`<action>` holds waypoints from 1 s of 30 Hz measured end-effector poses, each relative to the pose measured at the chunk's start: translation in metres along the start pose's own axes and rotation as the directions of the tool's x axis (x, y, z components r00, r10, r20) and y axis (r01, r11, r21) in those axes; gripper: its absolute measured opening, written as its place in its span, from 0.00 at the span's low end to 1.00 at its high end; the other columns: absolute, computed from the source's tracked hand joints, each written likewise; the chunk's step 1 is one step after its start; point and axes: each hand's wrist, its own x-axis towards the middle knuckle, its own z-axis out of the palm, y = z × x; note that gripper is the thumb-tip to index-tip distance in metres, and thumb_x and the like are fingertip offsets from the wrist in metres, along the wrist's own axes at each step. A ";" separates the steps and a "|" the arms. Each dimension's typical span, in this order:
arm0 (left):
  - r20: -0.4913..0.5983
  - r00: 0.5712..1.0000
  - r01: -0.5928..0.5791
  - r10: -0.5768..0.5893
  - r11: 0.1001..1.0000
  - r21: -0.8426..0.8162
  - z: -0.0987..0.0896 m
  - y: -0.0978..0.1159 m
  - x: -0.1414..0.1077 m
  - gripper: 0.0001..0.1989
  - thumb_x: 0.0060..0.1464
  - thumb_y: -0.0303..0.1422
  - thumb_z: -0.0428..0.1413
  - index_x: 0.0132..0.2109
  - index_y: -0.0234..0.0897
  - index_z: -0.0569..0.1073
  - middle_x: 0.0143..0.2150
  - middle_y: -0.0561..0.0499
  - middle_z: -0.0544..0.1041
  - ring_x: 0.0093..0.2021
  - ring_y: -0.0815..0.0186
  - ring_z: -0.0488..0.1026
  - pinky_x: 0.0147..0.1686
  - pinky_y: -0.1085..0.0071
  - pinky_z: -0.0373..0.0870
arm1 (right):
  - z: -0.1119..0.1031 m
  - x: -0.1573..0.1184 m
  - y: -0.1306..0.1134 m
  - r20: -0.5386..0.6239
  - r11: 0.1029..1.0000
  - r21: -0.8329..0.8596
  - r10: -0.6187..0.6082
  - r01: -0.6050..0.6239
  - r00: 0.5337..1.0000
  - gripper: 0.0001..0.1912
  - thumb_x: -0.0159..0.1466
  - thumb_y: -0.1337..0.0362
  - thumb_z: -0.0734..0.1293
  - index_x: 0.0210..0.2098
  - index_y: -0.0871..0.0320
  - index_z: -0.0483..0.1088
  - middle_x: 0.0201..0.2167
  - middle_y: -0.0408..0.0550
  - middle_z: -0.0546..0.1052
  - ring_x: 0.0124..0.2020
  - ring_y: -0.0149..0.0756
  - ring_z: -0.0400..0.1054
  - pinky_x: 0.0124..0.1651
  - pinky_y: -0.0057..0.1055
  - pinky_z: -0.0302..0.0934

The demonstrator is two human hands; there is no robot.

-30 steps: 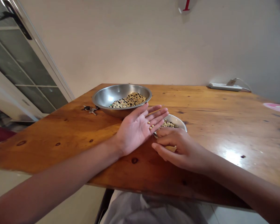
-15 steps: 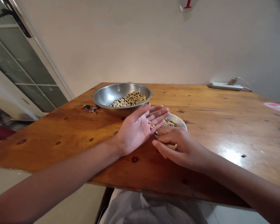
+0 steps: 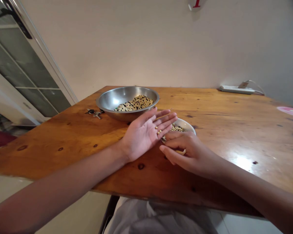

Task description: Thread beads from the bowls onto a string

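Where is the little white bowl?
In the head view, the little white bowl sits on the wooden table, right of the steel bowl, partly hidden behind the right hand, beside the left hand.

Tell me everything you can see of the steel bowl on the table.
A round, shiny stainless steel bowl with a smooth rim sits upright on the wooden table, towards its far left corner. It holds a shallow layer of pale and dark beans. The left hand overlaps its near edge in view; contact is unclear.
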 end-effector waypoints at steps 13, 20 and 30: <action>0.019 1.000 0.009 -0.009 1.000 0.004 -0.002 -0.001 0.001 0.19 0.59 0.37 0.50 0.52 0.27 0.69 0.55 0.38 0.72 0.62 0.57 0.62 0.63 0.65 0.55 | -0.002 0.000 -0.001 0.018 1.000 -0.001 0.002 -0.002 1.000 0.19 0.62 0.69 0.60 0.15 0.60 0.61 0.18 0.40 0.65 0.21 0.25 0.55 0.26 0.27 0.47; 0.035 0.999 -0.002 0.002 1.000 0.004 -0.002 -0.001 0.000 0.20 0.59 0.36 0.50 0.52 0.25 0.68 0.56 0.37 0.71 0.62 0.57 0.62 0.63 0.65 0.56 | 0.002 0.002 0.002 -0.040 0.998 -0.052 -0.026 0.024 0.999 0.18 0.62 0.69 0.60 0.16 0.60 0.62 0.18 0.41 0.66 0.20 0.24 0.55 0.26 0.27 0.47; 0.009 1.000 0.002 -0.002 0.999 -0.043 -0.003 0.002 0.001 0.21 0.58 0.37 0.50 0.54 0.25 0.67 0.56 0.36 0.71 0.61 0.57 0.63 0.62 0.65 0.58 | 0.011 0.000 0.011 -0.147 0.962 -0.244 -0.164 0.125 0.976 0.18 0.64 0.68 0.59 0.18 0.59 0.64 0.17 0.40 0.66 0.21 0.26 0.57 0.28 0.26 0.51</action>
